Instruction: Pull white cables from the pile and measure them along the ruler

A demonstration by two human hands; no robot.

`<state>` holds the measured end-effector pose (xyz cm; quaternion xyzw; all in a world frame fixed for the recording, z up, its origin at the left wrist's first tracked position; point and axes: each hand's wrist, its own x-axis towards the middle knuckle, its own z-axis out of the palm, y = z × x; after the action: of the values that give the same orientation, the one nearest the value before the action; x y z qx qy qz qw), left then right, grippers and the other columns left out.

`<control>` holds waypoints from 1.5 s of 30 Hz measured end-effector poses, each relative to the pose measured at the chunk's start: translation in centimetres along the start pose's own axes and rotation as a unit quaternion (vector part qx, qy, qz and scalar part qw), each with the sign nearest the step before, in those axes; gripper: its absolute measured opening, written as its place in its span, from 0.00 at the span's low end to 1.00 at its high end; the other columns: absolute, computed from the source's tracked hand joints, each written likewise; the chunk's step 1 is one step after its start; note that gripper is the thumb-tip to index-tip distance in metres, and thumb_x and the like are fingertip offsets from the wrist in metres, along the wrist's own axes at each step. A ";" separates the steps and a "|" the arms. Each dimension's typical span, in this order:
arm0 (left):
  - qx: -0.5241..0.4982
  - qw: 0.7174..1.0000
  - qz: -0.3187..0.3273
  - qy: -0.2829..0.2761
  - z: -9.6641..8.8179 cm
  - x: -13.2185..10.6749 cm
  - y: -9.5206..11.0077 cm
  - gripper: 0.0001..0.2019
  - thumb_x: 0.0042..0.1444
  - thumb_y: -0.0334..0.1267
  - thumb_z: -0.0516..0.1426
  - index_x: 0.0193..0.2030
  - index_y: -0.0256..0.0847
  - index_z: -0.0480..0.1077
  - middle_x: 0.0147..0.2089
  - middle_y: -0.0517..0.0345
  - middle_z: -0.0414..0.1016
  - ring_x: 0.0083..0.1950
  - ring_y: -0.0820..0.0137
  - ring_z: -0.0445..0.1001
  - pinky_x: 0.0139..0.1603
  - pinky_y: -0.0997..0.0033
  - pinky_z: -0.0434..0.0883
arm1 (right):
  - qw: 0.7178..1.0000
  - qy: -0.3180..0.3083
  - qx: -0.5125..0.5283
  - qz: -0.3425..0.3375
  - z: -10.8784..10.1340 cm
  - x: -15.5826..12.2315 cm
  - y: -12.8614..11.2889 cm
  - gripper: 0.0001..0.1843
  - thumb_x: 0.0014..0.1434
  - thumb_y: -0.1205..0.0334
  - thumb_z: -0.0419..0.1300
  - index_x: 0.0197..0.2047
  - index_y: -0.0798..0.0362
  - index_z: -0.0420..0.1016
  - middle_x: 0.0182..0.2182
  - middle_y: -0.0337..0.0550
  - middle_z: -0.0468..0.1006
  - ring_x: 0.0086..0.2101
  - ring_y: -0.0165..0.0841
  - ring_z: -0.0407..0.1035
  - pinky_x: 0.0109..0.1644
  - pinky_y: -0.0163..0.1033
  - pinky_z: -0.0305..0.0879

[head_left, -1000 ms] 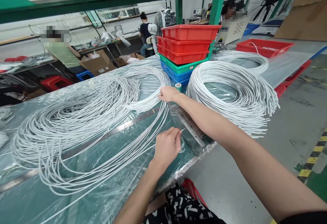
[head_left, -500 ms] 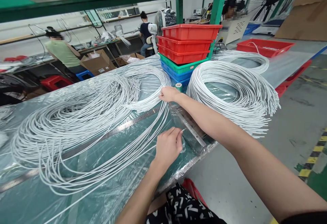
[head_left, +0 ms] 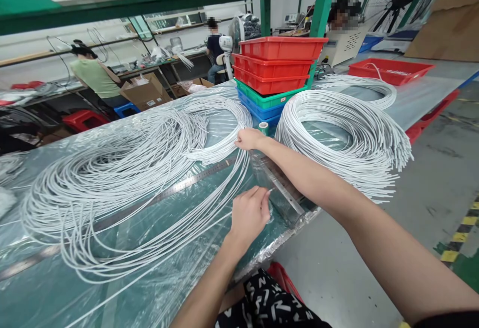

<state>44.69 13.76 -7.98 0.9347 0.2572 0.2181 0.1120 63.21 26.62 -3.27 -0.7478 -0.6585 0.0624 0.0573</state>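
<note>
My left hand (head_left: 251, 213) is closed in a pinch on one white cable (head_left: 202, 231), whose short tip pokes out past the fingers. That cable runs away to the lower left over the plastic-covered table. Farther back, my right hand (head_left: 249, 139) is closed round white cables at the edge of a small coil (head_left: 224, 144); its fingertips are partly hidden. Several loose strands (head_left: 228, 193) hang from below that hand and curve left into a loop. A large heap of white cable (head_left: 112, 168) spreads to the left, over a steel ruler (head_left: 187, 182).
A thick cable coil (head_left: 337, 133) lies to the right, its cut ends facing right. Behind stand stacked red, green and blue trays (head_left: 277, 69), with a tape roll (head_left: 263, 127) in front. A flat metal bar (head_left: 282, 188) lies near the table edge. Two people sit beyond.
The whole view has shifted slightly to the right. Both hands keep their hold and have hardly moved against the table.
</note>
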 end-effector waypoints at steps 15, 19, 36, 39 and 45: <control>0.002 1.000 -0.002 -0.003 0.0 0.0 0.0 0.15 0.68 0.36 0.46 0.33 0.41 0.70 0.28 0.60 0.68 0.28 0.71 0.67 0.30 0.68 0.56 | 1.000 -0.005 0.002 -0.004 -0.1 0.0 0.0 0.16 0.63 0.57 0.55 0.45 0.57 0.79 0.41 0.54 0.81 0.46 0.43 0.74 0.44 0.38 0.67; -0.001 1.000 -0.006 -0.001 0.1 -0.1 -0.1 0.15 0.68 0.36 0.46 0.33 0.41 0.70 0.28 0.60 0.69 0.29 0.71 0.68 0.30 0.68 0.56 | 1.000 -0.002 0.004 -0.003 0.0 -0.1 0.0 0.16 0.62 0.57 0.55 0.46 0.57 0.79 0.41 0.54 0.81 0.46 0.42 0.74 0.44 0.38 0.67; -0.005 1.000 -0.023 -0.009 0.3 -0.1 -0.1 0.15 0.68 0.37 0.46 0.34 0.42 0.71 0.28 0.59 0.70 0.29 0.70 0.69 0.30 0.68 0.57 | 0.997 -0.069 -0.002 -0.038 -0.3 -0.3 0.0 0.19 0.62 0.57 0.56 0.48 0.59 0.81 0.36 0.53 0.82 0.40 0.39 0.77 0.37 0.35 0.64; -0.009 1.000 -0.025 -0.011 0.3 -0.1 -0.1 0.14 0.68 0.36 0.47 0.34 0.41 0.71 0.28 0.59 0.70 0.29 0.70 0.69 0.30 0.68 0.57 | 0.997 -0.069 -0.003 -0.037 -0.2 -0.2 0.0 0.19 0.62 0.56 0.56 0.49 0.59 0.80 0.36 0.53 0.82 0.40 0.40 0.77 0.37 0.35 0.64; -0.009 0.999 -0.028 -0.019 0.3 -0.1 0.0 0.16 0.68 0.37 0.46 0.34 0.41 0.71 0.27 0.58 0.69 0.28 0.70 0.68 0.29 0.68 0.56 | 0.997 -0.071 0.002 -0.036 -0.3 -0.3 -0.1 0.19 0.63 0.56 0.57 0.49 0.59 0.80 0.35 0.53 0.82 0.39 0.39 0.77 0.38 0.35 0.65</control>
<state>44.72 13.72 -8.28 0.9299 0.2795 0.1996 0.1317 63.13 26.30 -2.91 -0.7174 -0.6871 0.1142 0.0140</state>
